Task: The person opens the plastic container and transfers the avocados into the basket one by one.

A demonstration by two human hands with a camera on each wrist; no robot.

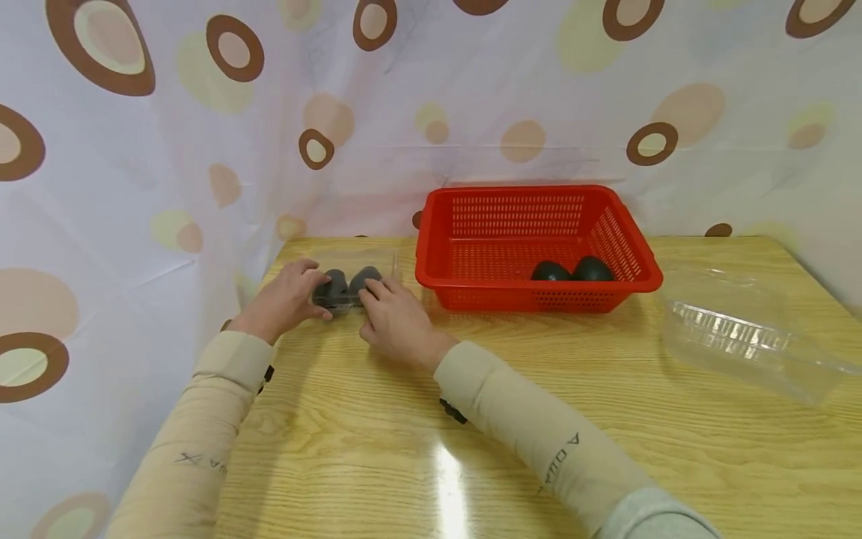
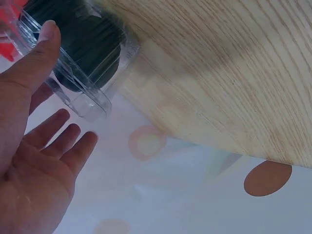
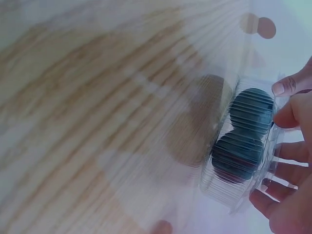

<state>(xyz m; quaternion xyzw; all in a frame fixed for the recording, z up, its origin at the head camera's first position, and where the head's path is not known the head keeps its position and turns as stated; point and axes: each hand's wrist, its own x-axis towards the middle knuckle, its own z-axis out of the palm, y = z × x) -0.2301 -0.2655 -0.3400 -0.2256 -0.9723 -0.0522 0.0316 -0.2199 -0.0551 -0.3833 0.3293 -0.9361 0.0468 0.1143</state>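
Two dark avocados [image 1: 364,282] sit side by side in a clear plastic container [image 3: 222,192] at the table's far left. At its left end is my left hand [image 1: 289,296]; the left wrist view has the thumb [image 2: 47,36] over the rim, the index finger partly hidden behind the plastic, and the other fingers spread off it. My right hand [image 1: 402,323] grips the near side of the container, its fingertips [image 3: 261,197] along the rim in the right wrist view.
A red slotted basket [image 1: 438,281] stands at the back middle with two more dark avocados [image 1: 592,269] in its near right corner. On the right lies another clear plastic container [image 1: 734,333], opened out. A patterned cloth [image 1: 404,97] hangs behind the wooden table [image 1: 377,442].
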